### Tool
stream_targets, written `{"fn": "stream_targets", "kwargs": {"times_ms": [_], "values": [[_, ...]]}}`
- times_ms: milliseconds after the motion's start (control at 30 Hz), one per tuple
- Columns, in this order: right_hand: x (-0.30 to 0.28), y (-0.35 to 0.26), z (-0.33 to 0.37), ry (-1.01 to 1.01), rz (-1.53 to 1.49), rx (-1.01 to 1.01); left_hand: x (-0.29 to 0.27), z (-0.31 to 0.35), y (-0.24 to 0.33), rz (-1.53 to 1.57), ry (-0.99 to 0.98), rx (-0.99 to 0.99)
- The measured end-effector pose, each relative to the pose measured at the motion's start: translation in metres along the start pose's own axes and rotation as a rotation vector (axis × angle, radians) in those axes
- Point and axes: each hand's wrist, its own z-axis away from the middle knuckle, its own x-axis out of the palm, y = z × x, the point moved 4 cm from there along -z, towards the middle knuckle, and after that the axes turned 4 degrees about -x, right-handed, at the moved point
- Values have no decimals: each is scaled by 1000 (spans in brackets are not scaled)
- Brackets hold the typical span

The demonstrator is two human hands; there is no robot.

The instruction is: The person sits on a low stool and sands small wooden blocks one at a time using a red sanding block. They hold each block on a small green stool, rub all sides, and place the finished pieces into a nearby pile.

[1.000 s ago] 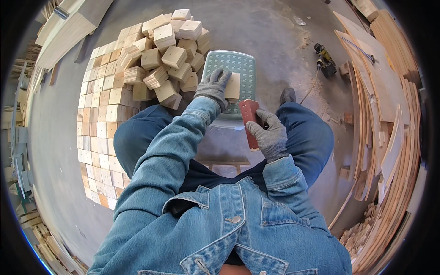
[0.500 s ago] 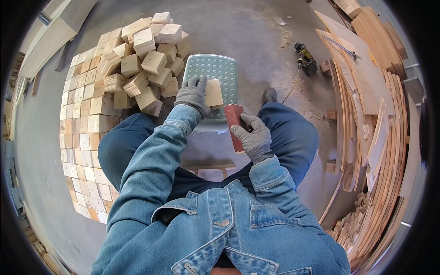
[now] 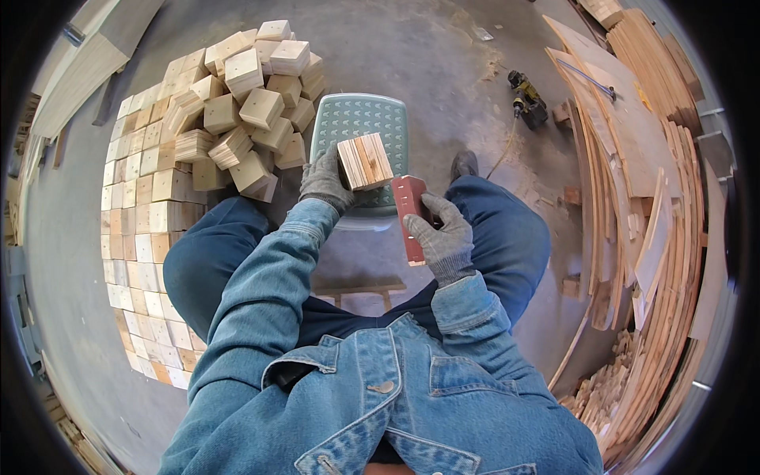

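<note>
My left hand point(image 3: 325, 182), in a grey glove, grips a wooden block point(image 3: 366, 161) from its left side. The block's layered, striped face is turned up, above a pale green plastic stool point(image 3: 360, 119) with a raised pattern on its top. In my gloved right hand point(image 3: 445, 237) is a sanding block point(image 3: 411, 220) wrapped in reddish-brown sandpaper, with staple-like marks on its face. The sanding block is just right of the wooden block's lower corner; I cannot tell whether they touch.
A loose heap of wooden blocks point(image 3: 261, 108) lies ahead to the left, beside neat rows of blocks point(image 3: 142, 229). To the right are a yellow-black cordless drill point(image 3: 527, 100) on the floor and stacked boards point(image 3: 673, 261). Sawdust point(image 3: 513, 146) lies near the drill.
My left hand has turned the wooden block, so its striped side now faces up instead of the plain face. The sanding block has barely moved.
</note>
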Motion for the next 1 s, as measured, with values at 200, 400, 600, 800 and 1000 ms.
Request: {"fn": "stream_targets", "kwargs": {"times_ms": [200, 400, 600, 800, 1000], "values": [[0, 6, -2, 7, 10, 48, -7, 2, 0, 128, -26, -20], [3, -8, 3, -14, 63, -104, -3, -2, 19, 354, -28, 91], [29, -51, -9, -77, 533, -521, 2, -5, 12, 441, 26, 109], [79, -65, -47, -228, 820, -687, 16, -4, -1, 383, 70, 93], [77, -67, -54, -420, 933, -751, 13, 3, -3, 336, 16, 62]]}}
